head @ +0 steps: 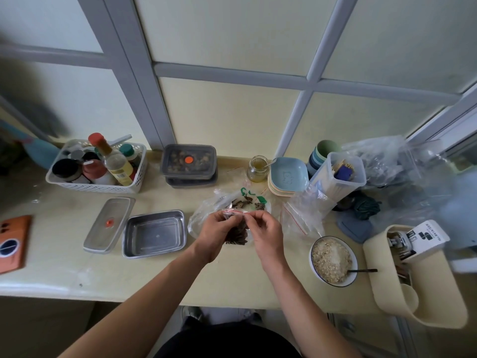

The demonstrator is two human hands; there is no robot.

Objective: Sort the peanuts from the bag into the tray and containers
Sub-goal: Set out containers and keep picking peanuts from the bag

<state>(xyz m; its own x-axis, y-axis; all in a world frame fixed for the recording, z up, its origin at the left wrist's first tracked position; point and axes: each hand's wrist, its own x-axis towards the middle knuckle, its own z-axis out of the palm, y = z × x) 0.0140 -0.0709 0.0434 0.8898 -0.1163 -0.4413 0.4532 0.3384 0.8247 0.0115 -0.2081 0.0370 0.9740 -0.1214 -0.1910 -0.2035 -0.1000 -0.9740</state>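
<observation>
The left hand (pixel 215 235) and right hand (pixel 265 235) pinch the red seal of the small bag (pixel 236 235) over the middle of the surface (pixel 232 280), right of the steel tray (pixel 157 213). A sharp tug could burst it open, scattering the contents.

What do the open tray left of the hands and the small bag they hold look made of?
The tray looks like stainless steel: brushed grey, softly reflective. The bag looks like thin clear plastic: crinkled, glossy, dark contents showing through, red zip strip on top.

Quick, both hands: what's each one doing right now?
Left hand: pinching the top of the small zip bag.
Right hand: pinching the same bag's top.
</observation>
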